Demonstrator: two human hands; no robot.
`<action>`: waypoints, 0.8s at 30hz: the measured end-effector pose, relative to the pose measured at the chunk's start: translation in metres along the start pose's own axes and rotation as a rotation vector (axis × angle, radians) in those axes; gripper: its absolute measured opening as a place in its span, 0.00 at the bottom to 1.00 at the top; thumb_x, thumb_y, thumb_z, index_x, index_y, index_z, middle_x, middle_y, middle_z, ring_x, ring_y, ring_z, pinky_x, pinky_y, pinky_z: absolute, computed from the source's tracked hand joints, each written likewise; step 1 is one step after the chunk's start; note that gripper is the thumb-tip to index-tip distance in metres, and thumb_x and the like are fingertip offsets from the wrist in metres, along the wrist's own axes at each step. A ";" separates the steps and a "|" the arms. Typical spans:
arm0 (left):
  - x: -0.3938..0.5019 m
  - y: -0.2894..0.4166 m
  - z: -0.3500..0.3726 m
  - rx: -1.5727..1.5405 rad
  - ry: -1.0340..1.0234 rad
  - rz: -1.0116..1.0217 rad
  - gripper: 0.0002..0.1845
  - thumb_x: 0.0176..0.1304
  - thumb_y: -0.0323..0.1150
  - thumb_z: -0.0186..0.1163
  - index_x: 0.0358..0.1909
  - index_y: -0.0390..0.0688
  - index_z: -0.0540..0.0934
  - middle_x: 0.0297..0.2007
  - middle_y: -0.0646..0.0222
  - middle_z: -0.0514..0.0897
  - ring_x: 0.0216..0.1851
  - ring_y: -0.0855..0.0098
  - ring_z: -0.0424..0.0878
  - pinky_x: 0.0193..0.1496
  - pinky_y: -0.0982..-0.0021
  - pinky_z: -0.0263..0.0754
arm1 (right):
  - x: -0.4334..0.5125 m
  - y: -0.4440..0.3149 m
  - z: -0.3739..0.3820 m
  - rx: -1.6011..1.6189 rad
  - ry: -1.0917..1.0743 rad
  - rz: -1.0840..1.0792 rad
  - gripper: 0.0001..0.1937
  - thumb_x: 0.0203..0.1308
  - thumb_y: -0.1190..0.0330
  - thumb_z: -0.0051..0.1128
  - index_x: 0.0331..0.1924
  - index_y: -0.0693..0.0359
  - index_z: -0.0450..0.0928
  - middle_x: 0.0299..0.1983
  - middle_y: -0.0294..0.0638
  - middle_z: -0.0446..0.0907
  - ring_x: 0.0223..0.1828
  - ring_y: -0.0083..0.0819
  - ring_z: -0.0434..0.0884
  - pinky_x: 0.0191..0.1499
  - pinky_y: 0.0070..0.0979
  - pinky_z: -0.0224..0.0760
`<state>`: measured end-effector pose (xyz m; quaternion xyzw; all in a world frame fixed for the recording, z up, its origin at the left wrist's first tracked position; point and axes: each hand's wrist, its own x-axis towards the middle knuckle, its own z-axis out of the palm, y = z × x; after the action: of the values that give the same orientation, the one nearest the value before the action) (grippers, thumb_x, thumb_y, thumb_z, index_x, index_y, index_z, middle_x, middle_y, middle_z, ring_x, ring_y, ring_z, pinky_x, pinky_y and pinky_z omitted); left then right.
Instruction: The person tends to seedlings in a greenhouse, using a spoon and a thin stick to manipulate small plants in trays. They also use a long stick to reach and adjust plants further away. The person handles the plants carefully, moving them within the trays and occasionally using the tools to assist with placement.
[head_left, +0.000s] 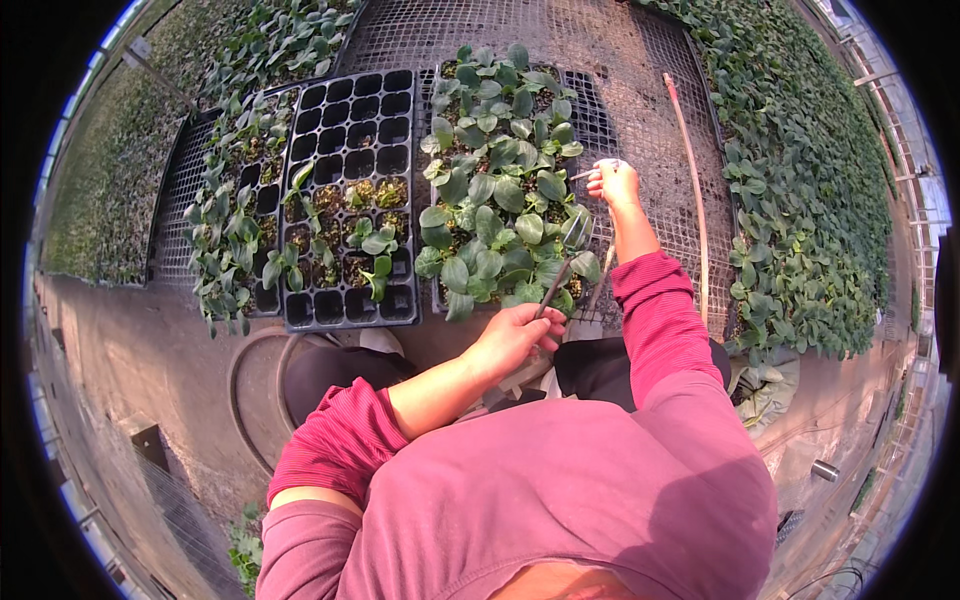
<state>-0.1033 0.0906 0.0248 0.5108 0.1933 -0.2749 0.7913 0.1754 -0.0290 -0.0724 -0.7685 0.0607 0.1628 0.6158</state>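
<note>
My left hand (517, 341) grips the dark handle of a small hand tool (553, 286). Its thin metal end, seemingly pronged, lies over the right edge of a cell tray full of broad-leaved seedlings (495, 187). To the right of those leaves, my right hand (616, 182) is closed around a thin, pale tool (583, 175) whose tip points left toward the foliage; its exact kind is too small to tell. Left of the full tray is a black plastic cell tray (349, 161), with vacant upper cells and several seedlings (375, 238) and soil plugs in its lower rows.
Another seedling tray (240, 202) sits at the left, partly under leaves. The trays rest on a wire mesh bench (660, 150), where a long wooden stick (688, 172) lies. Dense seedlings (795, 187) fill the right side. A hose (236, 390) curves over the floor.
</note>
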 end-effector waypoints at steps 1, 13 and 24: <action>0.000 -0.001 0.000 -0.008 0.001 0.004 0.12 0.61 0.30 0.44 0.44 0.41 0.73 0.39 0.70 0.78 0.34 0.80 0.75 0.35 0.80 0.64 | 0.007 0.001 -0.012 0.096 -0.057 0.060 0.09 0.56 0.68 0.44 0.30 0.65 0.72 0.20 0.41 0.74 0.16 0.27 0.75 0.18 0.22 0.71; 0.008 0.000 0.006 -0.007 0.009 -0.003 0.12 0.61 0.30 0.44 0.44 0.40 0.73 0.38 0.70 0.78 0.34 0.81 0.75 0.35 0.79 0.65 | 0.007 0.008 -0.026 0.168 -0.213 0.056 0.09 0.57 0.68 0.42 0.34 0.64 0.71 0.24 0.43 0.75 0.21 0.28 0.77 0.23 0.23 0.74; 0.007 -0.001 0.008 -0.018 0.006 0.028 0.11 0.61 0.30 0.44 0.41 0.40 0.73 0.35 0.70 0.77 0.29 0.81 0.74 0.29 0.81 0.65 | 0.007 -0.001 -0.052 0.298 -0.174 0.126 0.07 0.56 0.70 0.44 0.35 0.64 0.70 0.24 0.42 0.76 0.21 0.26 0.77 0.24 0.22 0.75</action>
<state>-0.0985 0.0810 0.0236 0.5072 0.1909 -0.2603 0.7991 0.1917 -0.0780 -0.0641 -0.6465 0.0784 0.2562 0.7143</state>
